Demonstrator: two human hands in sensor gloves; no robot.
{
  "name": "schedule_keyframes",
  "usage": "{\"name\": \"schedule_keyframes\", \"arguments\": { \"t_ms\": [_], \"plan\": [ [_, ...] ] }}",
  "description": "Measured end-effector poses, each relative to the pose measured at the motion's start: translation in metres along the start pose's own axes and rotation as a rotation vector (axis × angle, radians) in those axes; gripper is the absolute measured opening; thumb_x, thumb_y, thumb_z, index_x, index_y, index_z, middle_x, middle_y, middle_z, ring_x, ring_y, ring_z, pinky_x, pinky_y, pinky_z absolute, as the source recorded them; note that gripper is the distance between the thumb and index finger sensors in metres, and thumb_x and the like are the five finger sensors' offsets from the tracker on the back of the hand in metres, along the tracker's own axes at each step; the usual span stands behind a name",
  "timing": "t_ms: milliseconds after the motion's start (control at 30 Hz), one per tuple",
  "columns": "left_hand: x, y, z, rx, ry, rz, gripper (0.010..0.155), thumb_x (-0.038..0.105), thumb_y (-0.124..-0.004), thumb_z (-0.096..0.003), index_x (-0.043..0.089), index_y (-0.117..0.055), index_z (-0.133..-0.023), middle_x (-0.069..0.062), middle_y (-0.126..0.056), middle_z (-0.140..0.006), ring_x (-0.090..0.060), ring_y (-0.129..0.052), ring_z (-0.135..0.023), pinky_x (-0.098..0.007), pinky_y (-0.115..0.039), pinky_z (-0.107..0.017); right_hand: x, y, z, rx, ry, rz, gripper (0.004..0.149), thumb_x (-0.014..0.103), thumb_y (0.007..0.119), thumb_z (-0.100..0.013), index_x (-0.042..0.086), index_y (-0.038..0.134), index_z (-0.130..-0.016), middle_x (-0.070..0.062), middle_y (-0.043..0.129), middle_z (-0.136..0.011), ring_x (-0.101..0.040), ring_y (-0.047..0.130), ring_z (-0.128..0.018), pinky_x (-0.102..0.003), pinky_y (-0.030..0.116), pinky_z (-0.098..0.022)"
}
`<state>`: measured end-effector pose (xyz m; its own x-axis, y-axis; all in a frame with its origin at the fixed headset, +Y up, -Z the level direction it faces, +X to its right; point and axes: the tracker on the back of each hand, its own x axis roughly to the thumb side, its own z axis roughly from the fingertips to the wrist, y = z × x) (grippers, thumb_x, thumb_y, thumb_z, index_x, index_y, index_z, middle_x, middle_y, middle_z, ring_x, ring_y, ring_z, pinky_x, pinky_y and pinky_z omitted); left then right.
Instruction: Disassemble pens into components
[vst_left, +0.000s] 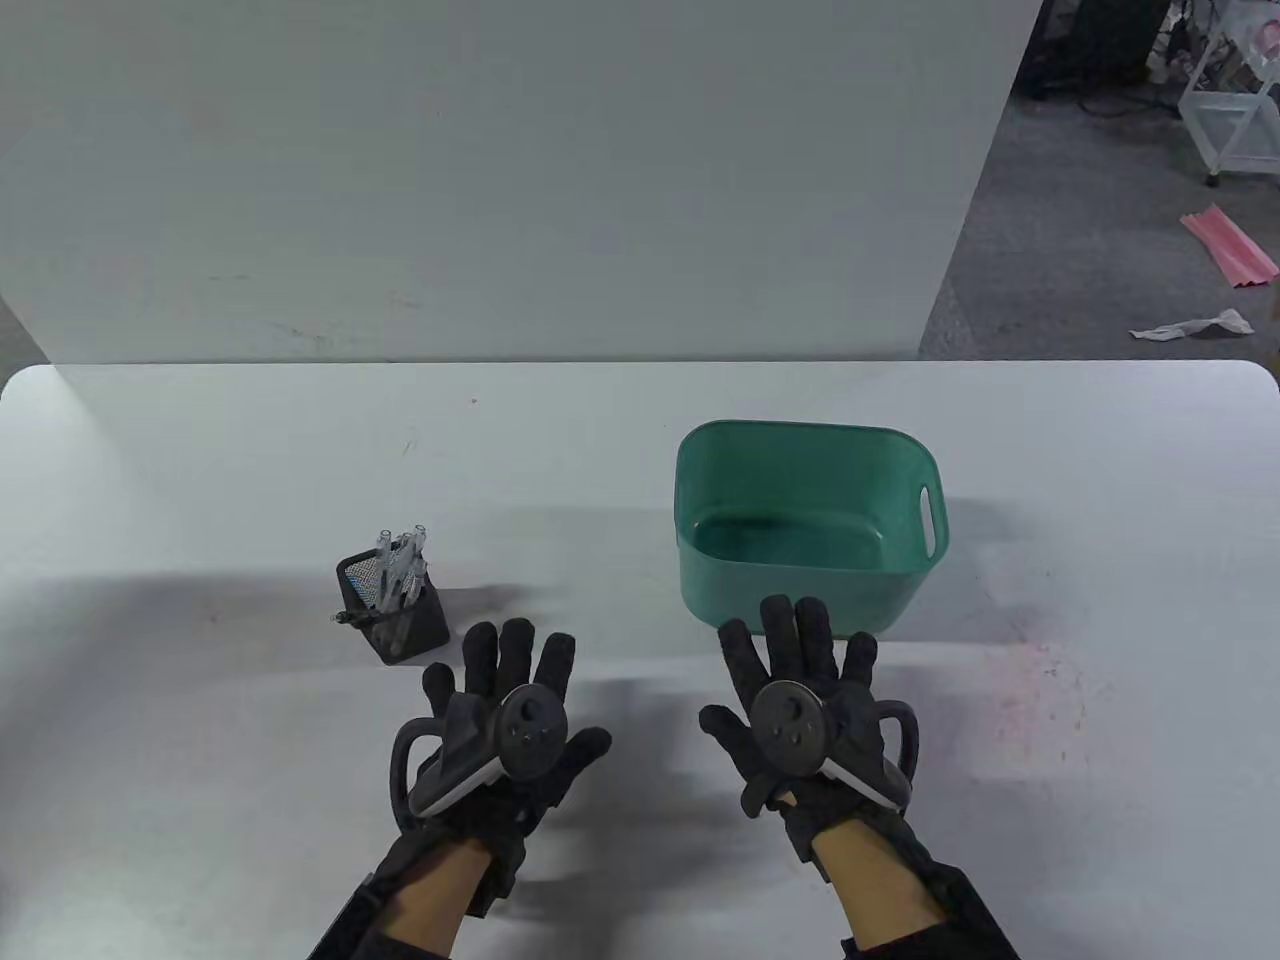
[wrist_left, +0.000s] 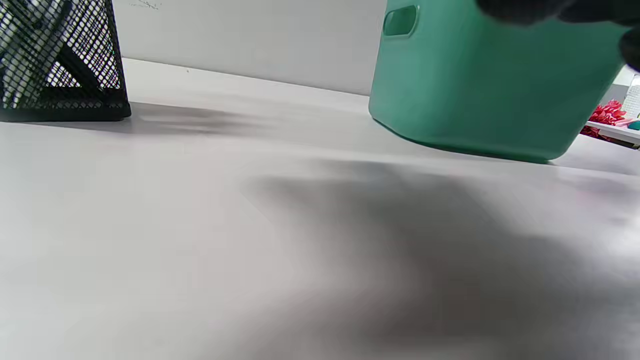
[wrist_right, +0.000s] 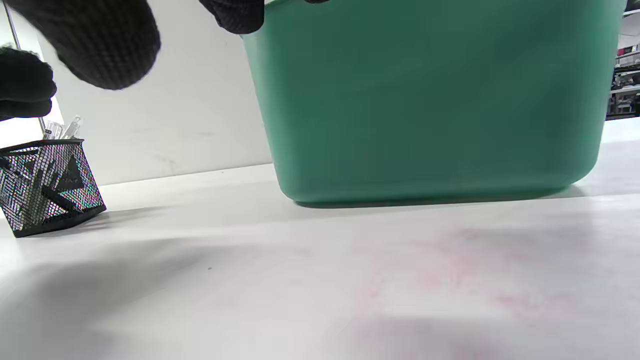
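One black mesh holder (vst_left: 394, 608) stood left of centre, holding several clear pens (vst_left: 401, 562); exact count could not be told. One green tub (vst_left: 806, 527) stood to its right. Left hand (vst_left: 505, 735) and right hand (vst_left: 800, 722) were spread, holding nothing, above the white table (vst_left: 200, 480). A grey floor (vst_left: 1100, 250) lay beyond.

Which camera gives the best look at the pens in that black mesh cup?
The table view: the clear pens stick out of the cup's open top. The right wrist view shows only tips; the left wrist view only blurs through mesh.
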<state>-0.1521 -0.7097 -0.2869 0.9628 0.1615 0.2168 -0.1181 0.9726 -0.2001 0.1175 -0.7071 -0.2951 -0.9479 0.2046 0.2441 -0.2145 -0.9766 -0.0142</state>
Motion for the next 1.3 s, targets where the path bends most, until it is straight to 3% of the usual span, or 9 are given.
{"name": "schedule_keyframes", "arguments": {
  "t_ms": [1067, 1300],
  "plan": [
    [-0.004, 0.003, -0.002, 0.029, 0.006, 0.003, 0.089, 0.074, -0.055, -0.0485, 0.034, -0.008, -0.113, -0.015, 0.0, -0.121, -0.052, -0.002, -0.112, -0.08, -0.015, -0.063, -0.006, -0.004, 0.001, -0.002, 0.023, -0.034, 0.075, 0.063, 0.063, -0.055, 0.034, 0.025, -0.112, -0.01, 0.006, -0.118, -0.039, 0.002, -0.106, -0.075, 0.007, -0.064],
    [-0.013, 0.032, 0.003, 0.133, 0.038, -0.04, 0.085, 0.073, -0.058, -0.0488, 0.036, -0.018, -0.114, -0.016, -0.016, -0.125, -0.051, -0.017, -0.117, -0.079, -0.026, -0.068, -0.008, -0.004, 0.002, 0.001, 0.029, -0.041, 0.075, 0.063, 0.063, -0.055, 0.034, 0.025, -0.112, -0.01, 0.006, -0.118, -0.04, 0.002, -0.106, -0.075, 0.007, -0.064]
  ]
}}
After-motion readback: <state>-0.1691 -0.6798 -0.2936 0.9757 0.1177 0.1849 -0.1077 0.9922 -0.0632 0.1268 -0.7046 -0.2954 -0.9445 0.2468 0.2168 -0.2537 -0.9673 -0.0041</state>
